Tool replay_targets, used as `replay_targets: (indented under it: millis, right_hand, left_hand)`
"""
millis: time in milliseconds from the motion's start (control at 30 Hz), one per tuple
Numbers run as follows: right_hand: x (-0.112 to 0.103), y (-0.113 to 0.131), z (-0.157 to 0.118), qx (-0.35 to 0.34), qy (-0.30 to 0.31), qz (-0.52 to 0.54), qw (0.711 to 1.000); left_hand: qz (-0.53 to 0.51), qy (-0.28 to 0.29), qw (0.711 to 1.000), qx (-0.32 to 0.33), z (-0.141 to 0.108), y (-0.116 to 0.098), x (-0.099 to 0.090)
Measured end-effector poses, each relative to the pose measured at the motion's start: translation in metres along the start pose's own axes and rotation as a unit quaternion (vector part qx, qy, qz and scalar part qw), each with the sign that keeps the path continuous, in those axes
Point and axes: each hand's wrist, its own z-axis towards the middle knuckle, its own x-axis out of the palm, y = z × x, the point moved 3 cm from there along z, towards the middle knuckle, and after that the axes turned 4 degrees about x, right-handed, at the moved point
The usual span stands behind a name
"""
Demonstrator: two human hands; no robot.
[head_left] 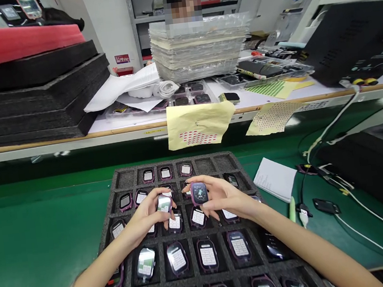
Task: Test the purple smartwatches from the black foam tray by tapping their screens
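Note:
A dark foam tray (162, 285) with square compartments lies before me, most of them holding a smartwatch without a strap, such as the lit watch (207, 254) near its middle. Above the tray, my left hand (151, 212) is closed on a smartwatch (164, 203) whose screen shows white and green. My right hand (220, 196) grips another, purple-rimmed smartwatch (199, 193) with a dark watch face lit. The two held watches are apart, side by side. Both hands partly hide the watches in the compartments beneath them.
Black foam trays (34, 101) are stacked at the left of the raised shelf, clear plastic trays (198, 50) at its centre. Yellow sticker sheets (199, 124) hang over its edge. A notepad (276, 179) and white cables (369, 215) lie on the green mat at right. A person sits behind the stack.

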Motion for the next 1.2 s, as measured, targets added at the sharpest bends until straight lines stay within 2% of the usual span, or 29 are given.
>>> replay_targets:
  millis: [167,433,767,1000,1200]
  right_hand:
    - [0.003,0.001,-0.003,-0.001,-0.028,-0.039,0.999]
    - [0.004,-0.001,-0.003,-0.005,-0.038,-0.063,0.997]
    - [0.004,-0.002,-0.002,-0.034,-0.140,-0.143,0.979]
    - [0.004,-0.004,-0.002,-0.043,-0.128,-0.105,0.985]
    - [0.009,-0.003,-0.003,-0.033,-0.128,-0.117,0.984]
  left_hand:
    - [0.003,0.009,1.000,0.000,0.000,0.002,-0.001]
    - [0.008,0.008,1.000,-0.003,-0.001,0.000,0.000]
    - [-0.010,0.017,0.999,0.030,-0.005,0.000,0.003]
    - [-0.034,0.035,0.995,0.082,-0.009,-0.004,0.007]
    - [-0.060,0.015,0.996,0.071,-0.010,-0.007,0.009]
